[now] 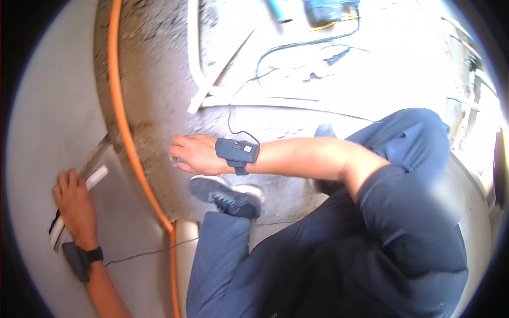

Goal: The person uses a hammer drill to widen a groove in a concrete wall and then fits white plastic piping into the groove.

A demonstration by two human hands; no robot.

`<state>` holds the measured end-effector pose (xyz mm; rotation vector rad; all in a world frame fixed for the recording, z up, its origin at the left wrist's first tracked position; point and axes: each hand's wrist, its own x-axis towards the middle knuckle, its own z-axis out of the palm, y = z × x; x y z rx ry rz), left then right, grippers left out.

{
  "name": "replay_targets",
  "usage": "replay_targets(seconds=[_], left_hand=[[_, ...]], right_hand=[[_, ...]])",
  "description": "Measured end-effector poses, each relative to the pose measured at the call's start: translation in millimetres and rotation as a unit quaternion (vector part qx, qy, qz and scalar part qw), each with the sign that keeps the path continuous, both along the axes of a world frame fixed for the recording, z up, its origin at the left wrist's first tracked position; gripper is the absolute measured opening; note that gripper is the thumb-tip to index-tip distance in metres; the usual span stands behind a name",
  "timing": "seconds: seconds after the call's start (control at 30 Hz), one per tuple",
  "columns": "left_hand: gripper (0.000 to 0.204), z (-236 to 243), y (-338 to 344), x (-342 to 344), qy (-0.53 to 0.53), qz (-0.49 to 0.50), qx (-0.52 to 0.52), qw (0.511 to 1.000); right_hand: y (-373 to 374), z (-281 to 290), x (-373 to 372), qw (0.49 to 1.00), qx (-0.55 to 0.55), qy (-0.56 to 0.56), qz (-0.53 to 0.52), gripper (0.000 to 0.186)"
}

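At the left, my left hand (74, 204) has its fingers curled over a short white pipe (98, 176) lying along a dark slot in the grey wall panel (47, 122). My right hand (191, 153) is held over the dusty concrete floor near the middle, fingers curled round something small that I cannot make out. A dark wrist device (236, 151) with a thin cable is strapped behind it. An orange hose (132, 149) runs between my two hands.
White pipes (249, 100) lie on the floor beyond my right hand. Farther off are a blue tool case (331, 11), a blue tube (277, 9) and loose cables (289, 43). My bent legs and shoe (228, 199) take up the lower right.
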<state>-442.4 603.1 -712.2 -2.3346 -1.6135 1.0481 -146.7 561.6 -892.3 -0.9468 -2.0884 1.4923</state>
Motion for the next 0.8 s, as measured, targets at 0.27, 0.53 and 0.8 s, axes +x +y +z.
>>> replay_targets(seconds=[0.27, 0.53, 0.8], left_hand=[[0.024, -19.5, -2.2, -1.6, -0.032, 0.061, -0.019, 0.997], [0.015, -10.0, -13.7, -23.1, 0.004, 0.030, -0.011, 0.999], [0.016, -11.1, 2.0, 14.4, 0.006, 0.000, -0.030, 1.000]], right_hand=[[157.3, 26.0, 204.8, 0.868, 0.065, -0.368, 0.327, 0.024], [162.5, -1.8, 368.5, 0.857, 0.157, -0.456, 0.184, 0.045], [153.4, 10.9, 406.9, 0.814, 0.209, -0.499, 0.210, 0.042]])
